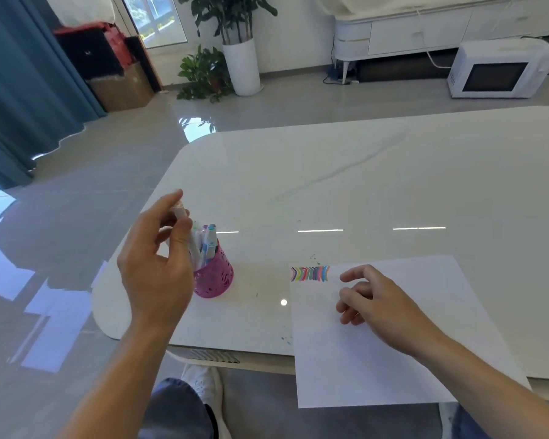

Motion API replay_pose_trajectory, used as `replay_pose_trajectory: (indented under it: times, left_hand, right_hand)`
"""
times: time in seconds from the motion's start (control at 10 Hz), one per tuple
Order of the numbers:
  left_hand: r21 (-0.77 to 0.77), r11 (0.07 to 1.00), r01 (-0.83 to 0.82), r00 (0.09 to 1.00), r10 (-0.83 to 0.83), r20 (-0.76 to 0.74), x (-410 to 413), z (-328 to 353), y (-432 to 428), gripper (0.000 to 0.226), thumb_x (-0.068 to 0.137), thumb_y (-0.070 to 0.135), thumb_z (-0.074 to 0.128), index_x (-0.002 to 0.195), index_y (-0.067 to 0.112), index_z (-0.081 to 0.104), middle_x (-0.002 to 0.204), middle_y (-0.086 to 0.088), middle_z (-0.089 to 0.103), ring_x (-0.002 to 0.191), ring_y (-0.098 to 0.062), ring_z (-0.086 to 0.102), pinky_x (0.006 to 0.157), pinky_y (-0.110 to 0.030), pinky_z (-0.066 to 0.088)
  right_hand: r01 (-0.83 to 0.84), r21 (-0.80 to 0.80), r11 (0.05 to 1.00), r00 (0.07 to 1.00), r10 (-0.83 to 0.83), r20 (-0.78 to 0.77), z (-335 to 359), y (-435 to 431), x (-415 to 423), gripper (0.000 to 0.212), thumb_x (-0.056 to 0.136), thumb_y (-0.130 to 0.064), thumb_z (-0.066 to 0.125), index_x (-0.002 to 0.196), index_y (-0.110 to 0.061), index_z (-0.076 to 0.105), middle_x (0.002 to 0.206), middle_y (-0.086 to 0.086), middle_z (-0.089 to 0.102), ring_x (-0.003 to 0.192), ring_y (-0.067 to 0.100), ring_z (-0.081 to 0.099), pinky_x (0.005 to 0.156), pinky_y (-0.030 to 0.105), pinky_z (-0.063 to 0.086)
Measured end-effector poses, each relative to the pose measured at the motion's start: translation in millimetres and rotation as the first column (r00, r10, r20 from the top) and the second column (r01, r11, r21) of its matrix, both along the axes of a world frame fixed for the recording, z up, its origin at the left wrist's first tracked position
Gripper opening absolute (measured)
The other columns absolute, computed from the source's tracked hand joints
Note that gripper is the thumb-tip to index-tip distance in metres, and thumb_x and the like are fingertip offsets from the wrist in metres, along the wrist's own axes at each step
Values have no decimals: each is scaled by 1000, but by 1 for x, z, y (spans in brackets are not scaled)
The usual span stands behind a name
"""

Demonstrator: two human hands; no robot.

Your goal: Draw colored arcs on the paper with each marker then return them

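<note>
- White marker (180, 213) pinched by the left hand (154, 264), with the pink holder (216, 277) just below that grip.
- Right hand (371, 299) loosely curled, holding nothing, resting on the paper (393, 369); coloured arcs (309, 274) lie just left of its fingers.

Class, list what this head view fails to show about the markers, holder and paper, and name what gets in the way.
Head view:
- marker in left hand: colour hidden by fingers, blurred.
- pink holder: left side and marker count covered by that hand.
- paper: patch under right hand hidden.
- arcs: too small to count.
</note>
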State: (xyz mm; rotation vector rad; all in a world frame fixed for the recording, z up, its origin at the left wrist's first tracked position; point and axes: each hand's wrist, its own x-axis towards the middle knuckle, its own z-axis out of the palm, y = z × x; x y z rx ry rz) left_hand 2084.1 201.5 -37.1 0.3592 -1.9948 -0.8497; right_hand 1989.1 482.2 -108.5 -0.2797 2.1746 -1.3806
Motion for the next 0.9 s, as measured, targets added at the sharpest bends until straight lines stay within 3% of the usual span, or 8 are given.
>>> replay_pose_trajectory:
  times: [0.1,0.3,0.4,0.6,0.7,0.8,0.9]
  left_hand:
    - [-61,998,-23,994,29,101,-2,-6,-6,29,99,23,60,127,33,62,107,12,66,98,-2,64,76,-4,48]
    - [-133,988,-79,944,117,310,-6,-13,-7,17,95,27,65,109,37,61,94,19,62,84,6,61,64,-4,42]
    - [-148,983,-110,902,161,400,-6,-18,-10,19,92,20,68,103,34,62,96,14,59,83,-2,59,68,-16,49]
    - [-191,972,-136,829,217,515,-5,-22,-13,11,93,19,63,96,30,61,90,10,62,81,-18,61,71,-31,47]
    - [-200,970,-139,833,224,506,-4,-21,-8,13,93,15,61,98,27,61,95,10,59,83,-16,56,73,-30,42]
    - [-193,973,-130,875,204,439,-3,-19,2,23,93,13,61,114,22,59,108,10,53,97,-7,46,80,-21,38]
    - [-179,983,-26,926,91,366,0,-17,26,31,89,7,64,114,24,57,109,13,52,103,6,43,80,-4,34]
  right_hand:
    - [-20,39,999,999,21,-37,-3,0,2,12,102,-23,58,111,-31,57,85,-10,78,74,10,76,82,37,60]
    - [-24,69,997,998,28,-58,-4,0,0,13,102,-23,58,110,-34,57,85,-7,77,74,9,75,87,44,60]
    - [-44,83,996,997,49,-64,-5,0,1,15,102,-22,58,109,-35,58,84,-9,77,73,8,75,86,44,60]
    - [-51,93,994,996,57,-66,-5,-1,4,14,102,-22,57,107,-35,58,84,-9,76,73,6,74,86,41,60]
    - [-50,93,994,996,56,-69,-4,-1,5,14,102,-23,57,107,-35,58,84,-8,76,73,6,74,86,41,60]
    - [-28,91,995,995,37,-96,-3,1,4,13,103,-24,57,106,-36,58,83,-10,76,73,5,74,82,38,60]
    - [-7,62,998,995,13,-103,-2,2,9,11,103,-24,58,107,-34,60,83,-13,76,73,7,74,81,34,59]
